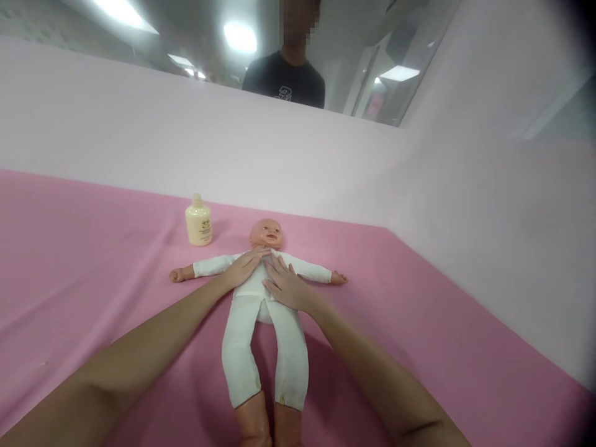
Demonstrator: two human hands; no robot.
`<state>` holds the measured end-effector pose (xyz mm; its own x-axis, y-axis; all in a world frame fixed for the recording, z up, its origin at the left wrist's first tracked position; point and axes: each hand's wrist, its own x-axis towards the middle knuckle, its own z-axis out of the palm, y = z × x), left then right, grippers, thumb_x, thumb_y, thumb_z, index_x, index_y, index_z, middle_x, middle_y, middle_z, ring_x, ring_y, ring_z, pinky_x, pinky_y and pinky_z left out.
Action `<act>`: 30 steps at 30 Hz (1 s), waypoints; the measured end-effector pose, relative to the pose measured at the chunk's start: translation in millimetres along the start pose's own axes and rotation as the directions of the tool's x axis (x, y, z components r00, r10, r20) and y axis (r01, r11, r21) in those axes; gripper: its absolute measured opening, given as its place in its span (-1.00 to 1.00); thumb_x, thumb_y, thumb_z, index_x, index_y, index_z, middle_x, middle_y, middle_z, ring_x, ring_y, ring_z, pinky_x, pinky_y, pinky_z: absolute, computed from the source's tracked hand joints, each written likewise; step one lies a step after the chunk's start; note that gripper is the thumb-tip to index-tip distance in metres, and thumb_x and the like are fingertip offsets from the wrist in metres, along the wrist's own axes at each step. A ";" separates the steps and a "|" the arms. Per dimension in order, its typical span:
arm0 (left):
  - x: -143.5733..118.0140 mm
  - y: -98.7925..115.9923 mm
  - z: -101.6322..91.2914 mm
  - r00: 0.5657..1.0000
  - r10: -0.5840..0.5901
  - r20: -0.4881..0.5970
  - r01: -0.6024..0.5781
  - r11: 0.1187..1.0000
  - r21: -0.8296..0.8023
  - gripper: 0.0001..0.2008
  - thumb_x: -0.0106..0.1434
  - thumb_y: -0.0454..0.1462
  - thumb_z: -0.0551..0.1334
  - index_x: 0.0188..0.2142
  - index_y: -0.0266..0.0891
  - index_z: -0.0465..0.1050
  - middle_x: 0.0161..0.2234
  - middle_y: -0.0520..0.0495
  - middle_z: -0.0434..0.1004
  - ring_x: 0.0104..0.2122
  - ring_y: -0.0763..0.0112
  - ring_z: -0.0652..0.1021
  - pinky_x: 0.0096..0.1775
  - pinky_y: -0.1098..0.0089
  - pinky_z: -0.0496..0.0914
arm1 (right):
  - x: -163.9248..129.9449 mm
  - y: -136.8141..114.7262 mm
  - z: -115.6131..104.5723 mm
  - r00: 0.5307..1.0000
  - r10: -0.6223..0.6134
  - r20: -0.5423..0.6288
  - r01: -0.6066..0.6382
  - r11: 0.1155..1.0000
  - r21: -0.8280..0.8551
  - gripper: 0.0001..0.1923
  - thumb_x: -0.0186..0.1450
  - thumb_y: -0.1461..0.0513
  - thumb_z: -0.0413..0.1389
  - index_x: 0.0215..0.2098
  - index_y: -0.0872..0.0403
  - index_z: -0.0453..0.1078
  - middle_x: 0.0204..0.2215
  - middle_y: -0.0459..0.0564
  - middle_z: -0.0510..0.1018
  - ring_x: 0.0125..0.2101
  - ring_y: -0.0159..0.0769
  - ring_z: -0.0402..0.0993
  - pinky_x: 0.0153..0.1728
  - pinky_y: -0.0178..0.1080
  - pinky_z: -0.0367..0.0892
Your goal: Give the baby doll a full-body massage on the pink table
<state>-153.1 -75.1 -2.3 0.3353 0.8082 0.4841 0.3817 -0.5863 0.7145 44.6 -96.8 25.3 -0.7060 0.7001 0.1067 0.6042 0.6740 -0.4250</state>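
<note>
A baby doll (266, 369) with a white cloth body lies on its back, arms spread to both sides and head toward the wall. My left hand (246, 267) rests flat on the left side of its chest, fingers stretched toward the neck. On the other side of the chest lies my right hand (285, 284), its fingers spread and pointing up and inward. The fingertips of both hands come close together below the doll's chin. Neither hand grasps anything. The doll's feet run out of view at the bottom.
A pale yellow bottle (199, 223) stands upright to the left of the doll's head. Pink cloth (116, 248) covers the surface, with creases at the left. A white wall (279, 161) rises behind and at the right. Above it, a person in a black shirt (286, 77) shows in a reflective pane.
</note>
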 end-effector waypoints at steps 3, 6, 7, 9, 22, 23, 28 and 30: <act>2.4 1.7 2.2 1.000 0.009 0.028 -0.010 0.999 0.037 -0.44 0.43 -0.02 -0.20 0.21 -0.19 0.30 0.26 -0.06 0.27 0.29 0.27 0.20 0.33 0.14 0.00 | -1.3 -11.3 -4.2 0.981 -0.186 0.052 0.185 0.982 0.033 -0.43 0.41 0.01 -0.10 0.35 -0.13 -0.01 0.37 0.02 -0.01 0.38 0.04 -0.23 0.23 0.39 -0.50; 2.9 -2.5 1.7 0.996 0.019 0.089 -0.027 0.995 0.092 -0.45 0.44 -0.04 -0.21 0.15 -0.16 0.38 0.25 -0.01 0.28 0.31 0.26 0.16 0.33 0.12 -0.04 | 1.3 -6.8 -7.0 0.963 -0.267 0.044 0.264 0.962 0.074 -0.50 0.42 0.05 -0.07 0.30 -0.15 0.11 0.35 0.00 0.08 0.35 -0.06 -0.05 0.24 0.33 -0.60; 2.6 -4.9 1.2 0.995 0.020 0.094 -0.030 0.995 0.098 -0.46 0.44 -0.05 -0.20 0.13 -0.17 0.39 0.24 -0.01 0.30 0.30 0.26 0.17 0.33 0.12 -0.02 | 2.5 -2.1 -7.0 0.962 -0.270 0.028 0.267 0.960 0.088 -0.53 0.42 0.07 -0.07 0.28 -0.15 0.15 0.34 -0.01 0.11 0.34 -0.10 -0.02 0.26 0.30 -0.59; 1.6 -10.2 0.4 0.997 0.027 0.074 -0.033 0.995 0.091 -0.48 0.43 -0.05 -0.16 0.11 -0.19 0.40 0.21 -0.06 0.35 0.27 0.26 0.23 0.31 0.13 0.03 | 4.9 10.0 -5.0 0.965 -0.260 -0.032 0.262 0.957 0.124 -0.57 0.43 0.10 -0.09 0.24 -0.15 0.22 0.29 -0.05 0.22 0.32 -0.18 0.06 0.30 0.22 -0.48; -3.2 -20.0 -9.0 0.961 -0.203 -0.187 0.254 0.914 0.317 -0.63 0.39 -0.17 -0.11 -0.06 -0.23 0.39 -0.05 -0.16 0.50 -0.01 0.23 0.48 0.08 0.19 0.33 | 5.5 65.4 0.0 0.899 0.243 -0.363 -0.272 0.962 -0.031 -0.52 0.42 0.11 -0.18 0.18 0.15 0.29 0.14 0.13 0.43 0.16 -0.14 0.29 0.25 -0.05 -0.02; -3.5 -19.2 -11.5 0.959 -0.226 -0.169 0.274 0.892 0.361 -0.63 0.39 -0.18 -0.12 -0.06 -0.22 0.39 -0.05 -0.16 0.50 -0.02 0.23 0.48 0.06 0.20 0.34 | 3.3 67.4 -3.2 0.889 0.273 -0.369 -0.325 0.942 -0.087 -0.54 0.42 0.13 -0.18 0.14 0.15 0.33 0.10 0.12 0.47 0.12 -0.14 0.32 0.24 -0.07 -0.03; -7.1 -17.2 -29.6 0.932 -0.340 -0.128 0.338 0.680 0.651 -0.58 0.39 -0.15 -0.14 -0.09 -0.27 0.43 -0.06 -0.24 0.51 -0.04 0.09 0.49 0.01 0.13 0.32 | -6.3 76.1 -16.5 0.840 0.390 -0.378 -0.487 0.849 -0.207 -0.57 0.42 0.18 -0.21 -0.02 0.14 0.44 -0.03 0.13 0.56 0.04 -0.17 0.38 0.18 -0.14 0.00; -7.5 -16.0 -35.0 0.907 -0.384 -0.175 0.389 0.598 0.701 -0.57 0.39 -0.14 -0.13 -0.10 -0.30 0.43 -0.06 -0.28 0.51 -0.02 0.04 0.48 0.03 0.08 0.29 | -5.5 75.9 -17.7 0.827 0.409 -0.387 -0.508 0.838 -0.200 -0.56 0.42 0.18 -0.21 0.03 0.16 0.41 0.01 0.16 0.54 0.08 -0.14 0.35 0.19 -0.11 -0.03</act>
<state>-191.8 -69.9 0.3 0.0067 0.9675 0.2529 0.9624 -0.0749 0.2611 101.0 -45.3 8.4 -0.1939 0.9454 0.2622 0.9388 0.2564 -0.2303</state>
